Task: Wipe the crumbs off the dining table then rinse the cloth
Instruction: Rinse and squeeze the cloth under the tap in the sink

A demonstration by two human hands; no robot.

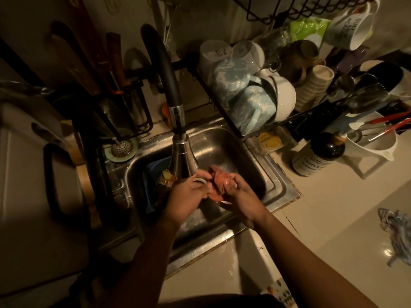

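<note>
A bunched pink cloth (pixel 219 182) is held over the steel sink (pixel 224 141), just right of the faucet's spray head (pixel 183 161). My left hand (pixel 191 192) grips its left side and my right hand (pixel 239 195) grips its right side. Both hands press close together on it. Whether water is running is hard to tell in the dim light.
A blue container with food scraps (pixel 155 181) lies in the sink's left part. A dish rack with mugs and bowls (pixel 249 92) stands behind on the right. A dark soap bottle (pixel 318 154) and a crumpled patterned cloth (pixel 395 232) sit on the counter. A strainer (pixel 121 147) rests at left.
</note>
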